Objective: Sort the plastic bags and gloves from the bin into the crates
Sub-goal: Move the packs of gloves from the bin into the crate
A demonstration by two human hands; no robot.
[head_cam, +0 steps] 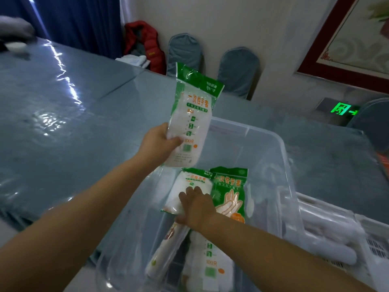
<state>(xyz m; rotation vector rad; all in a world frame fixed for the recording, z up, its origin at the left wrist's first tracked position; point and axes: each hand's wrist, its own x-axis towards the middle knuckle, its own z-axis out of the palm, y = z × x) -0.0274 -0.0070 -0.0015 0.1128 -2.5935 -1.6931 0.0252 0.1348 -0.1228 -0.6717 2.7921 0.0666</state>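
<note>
My left hand [160, 142] holds a green-and-white pack of disposable gloves [193, 114] upright above the far left rim of the clear plastic bin [282, 157]. My right hand [196, 207] is down inside the bin, fingers closing on a second glove pack [189, 186] that lies flat there. Beside it lies a green glove pack [230, 190] printed with a hand picture. Nearer me in the bin lie a roll of plastic bags [166, 249] and another white glove pack [210, 262].
The bin stands on a grey-blue table under shiny plastic sheeting [63, 114]. A white crate [366, 228] holding several white bag rolls [330, 247] sits at the right. Blue chairs [237, 70] and a red jacket [145, 43] stand behind the table.
</note>
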